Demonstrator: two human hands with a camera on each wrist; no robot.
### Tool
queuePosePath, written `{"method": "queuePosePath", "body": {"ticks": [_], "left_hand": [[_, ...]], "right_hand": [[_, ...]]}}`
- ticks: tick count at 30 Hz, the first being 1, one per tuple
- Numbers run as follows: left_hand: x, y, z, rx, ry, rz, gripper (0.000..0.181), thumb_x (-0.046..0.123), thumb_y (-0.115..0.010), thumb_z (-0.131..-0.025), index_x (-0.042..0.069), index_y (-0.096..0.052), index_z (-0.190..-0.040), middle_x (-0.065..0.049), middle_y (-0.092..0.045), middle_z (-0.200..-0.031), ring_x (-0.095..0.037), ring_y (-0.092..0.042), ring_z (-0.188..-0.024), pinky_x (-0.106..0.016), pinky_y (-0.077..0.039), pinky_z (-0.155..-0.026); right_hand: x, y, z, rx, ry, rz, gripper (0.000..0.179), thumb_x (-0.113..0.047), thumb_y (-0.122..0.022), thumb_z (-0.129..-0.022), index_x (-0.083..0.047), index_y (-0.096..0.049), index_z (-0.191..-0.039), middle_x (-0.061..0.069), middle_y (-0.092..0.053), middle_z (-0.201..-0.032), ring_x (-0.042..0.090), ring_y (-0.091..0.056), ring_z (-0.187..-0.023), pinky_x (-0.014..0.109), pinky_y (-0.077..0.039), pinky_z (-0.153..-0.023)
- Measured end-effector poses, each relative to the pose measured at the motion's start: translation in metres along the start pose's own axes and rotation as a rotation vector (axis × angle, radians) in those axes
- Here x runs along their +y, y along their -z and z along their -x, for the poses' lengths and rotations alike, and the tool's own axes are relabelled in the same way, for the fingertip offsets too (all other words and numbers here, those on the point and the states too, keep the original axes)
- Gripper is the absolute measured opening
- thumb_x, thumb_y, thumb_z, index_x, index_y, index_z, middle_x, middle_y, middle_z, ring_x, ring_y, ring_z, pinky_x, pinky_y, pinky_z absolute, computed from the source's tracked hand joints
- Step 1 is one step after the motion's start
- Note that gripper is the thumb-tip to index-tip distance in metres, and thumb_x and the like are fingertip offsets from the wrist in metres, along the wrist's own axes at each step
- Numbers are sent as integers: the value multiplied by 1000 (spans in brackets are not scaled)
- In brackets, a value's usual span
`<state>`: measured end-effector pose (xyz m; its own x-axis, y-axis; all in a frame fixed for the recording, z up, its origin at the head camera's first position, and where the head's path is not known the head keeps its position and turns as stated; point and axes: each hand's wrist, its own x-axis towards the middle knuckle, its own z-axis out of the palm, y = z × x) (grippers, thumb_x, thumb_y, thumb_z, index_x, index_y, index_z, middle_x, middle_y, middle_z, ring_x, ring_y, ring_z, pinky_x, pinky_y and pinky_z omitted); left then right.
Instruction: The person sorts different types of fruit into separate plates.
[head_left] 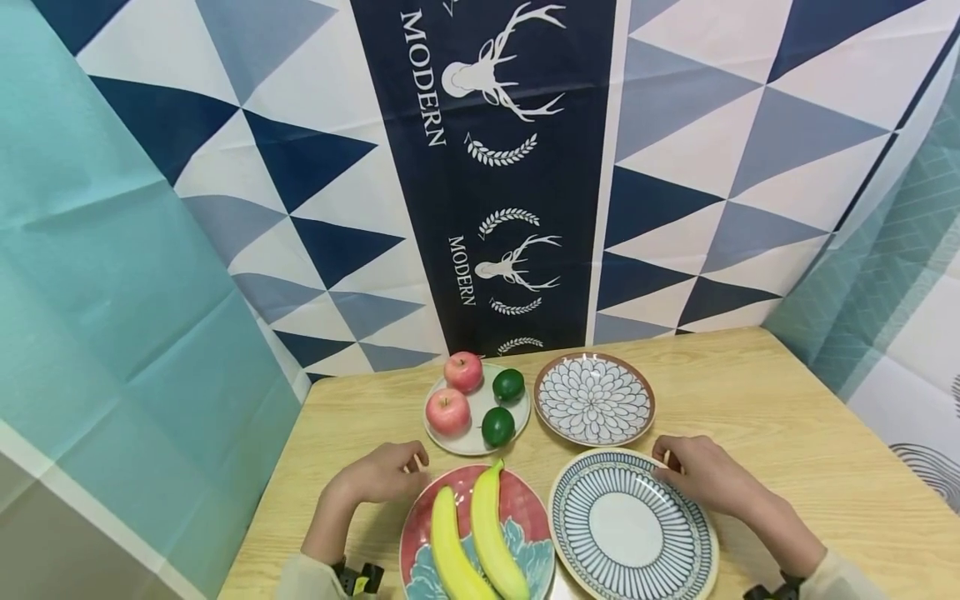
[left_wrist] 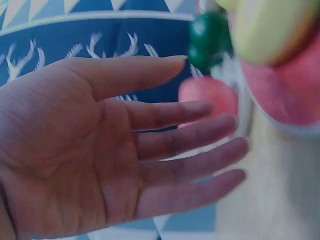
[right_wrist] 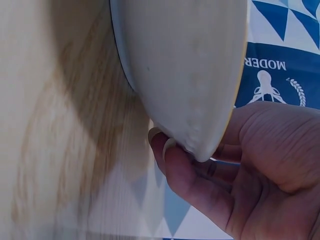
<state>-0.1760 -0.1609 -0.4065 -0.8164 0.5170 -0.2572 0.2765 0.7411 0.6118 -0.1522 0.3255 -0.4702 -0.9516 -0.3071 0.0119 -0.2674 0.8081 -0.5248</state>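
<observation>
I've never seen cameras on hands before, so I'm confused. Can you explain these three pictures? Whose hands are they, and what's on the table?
There's no robot here, just one person using bare hands. The big picture comes from a camera on their head, looking forward and down. The others come from cameras on each wrist.

The light, wood-grained table has four round plates: a red-and-teal plate with two curved yellow bananas; a small white plate with two round, pinkish-red apples and two dark green oval fruits; a brown-rimmed plate with white petals; and a blue-and-white striped plate.

The right hand grips that striped plate's edge; its wrist picture shows the underside. The left hand holds nothing, near the bananas' plate.
</observation>
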Motion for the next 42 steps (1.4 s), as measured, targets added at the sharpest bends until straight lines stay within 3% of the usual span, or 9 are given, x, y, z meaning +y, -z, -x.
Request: {"method": "queuePosePath", "body": {"ticks": [6,12,15,24,30,42], "left_hand": [[30,4,-18,96,-154,-50,37,20,-69,-100,0,-64,-131,-11,-69,-117,-28,-65,-106,-47,-57,-92],[55,0,-47,197,-190,-118,47,21,-72,-100,-1,-60,-140,-18,-64,-136,-36,-60,-126,-55,-52,-105],[62,-5,-65,210,-209,-183,48,22,-73,-100,0,-60,-140,-19,-62,-139,-35,-61,-125,-53,-51,-106],[78,-22,-100,177,-143,-354,55,34,-74,-97,6,-61,-143,-15,-61,-140,-29,-59,-124,-48,-52,-108],[77,-33,-119,174,-82,-457,56,38,-74,-97,12,-61,-145,-13,-57,-144,-28,-57,-124,-46,-51,-109],[68,-39,-135,156,-92,-560,49,33,-75,-94,15,-65,-139,-13,-59,-133,-25,-61,-113,-42,-53,-104]], "right_hand": [[0,-1,1,2,-9,-6,13,-9,-79,-93,-12,-66,-95,-5,-57,-75,12,-50,-68,28,-43,-59],[1,-2,3,15,-11,-3,13,-9,-79,-92,-12,-66,-95,-6,-57,-75,12,-50,-67,28,-43,-59],[1,-2,4,18,-14,-3,13,-9,-79,-93,-12,-66,-95,-5,-57,-75,13,-50,-68,28,-43,-59],[-2,-3,3,7,-26,4,13,-7,-78,-93,-11,-66,-97,-5,-56,-75,13,-49,-67,28,-42,-59],[-2,-3,3,17,-23,8,13,-7,-78,-92,-12,-66,-96,-5,-57,-75,13,-49,-67,28,-42,-59],[-3,-4,4,29,-21,5,15,-7,-79,-92,-13,-65,-95,-5,-56,-75,13,-49,-67,28,-42,-59]]}}
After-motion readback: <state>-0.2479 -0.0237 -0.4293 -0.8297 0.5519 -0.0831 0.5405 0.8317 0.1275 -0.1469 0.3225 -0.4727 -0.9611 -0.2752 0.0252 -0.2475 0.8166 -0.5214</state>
